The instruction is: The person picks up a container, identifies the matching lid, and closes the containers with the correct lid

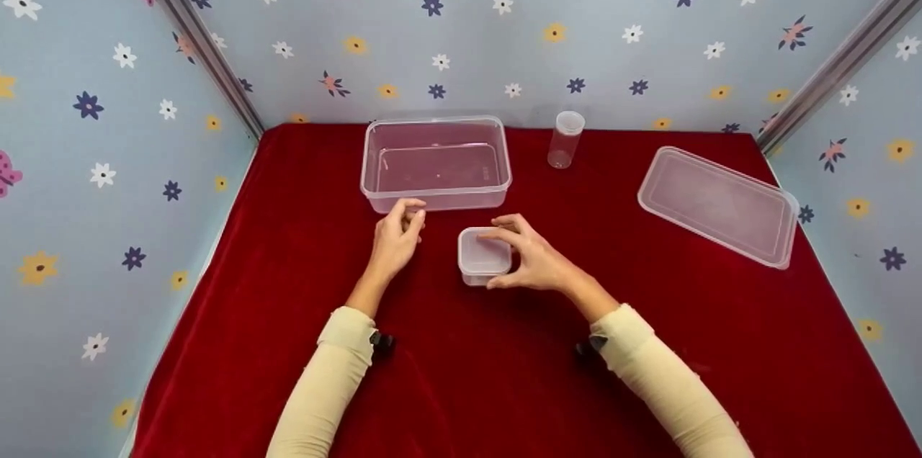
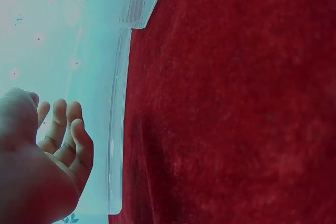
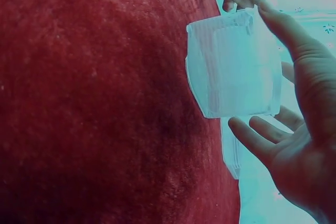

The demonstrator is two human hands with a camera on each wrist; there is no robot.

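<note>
My right hand [image 1: 533,256] spans a small square clear plastic container [image 1: 484,274] with a whitish lid [image 1: 484,250]. In the head view its thumb lies at the container's front side and a fingertip reaches the lid's back edge. The right wrist view shows the small container [image 3: 236,72] between thumb and fingers [image 3: 257,142]. To its left, my left hand [image 1: 396,238] holds nothing, fingers loosely bent. Its fingertips overlap the front wall of a large rectangular clear container [image 1: 436,199], which stands lidless behind the hands.
A clear cylindrical jar [image 1: 563,148] with a white lid stands at the back, right of the large container. A large rectangular lid [image 1: 720,206] lies at the right edge of the red cloth [image 1: 461,371]. Patterned walls [image 1: 475,26] enclose the back and sides.
</note>
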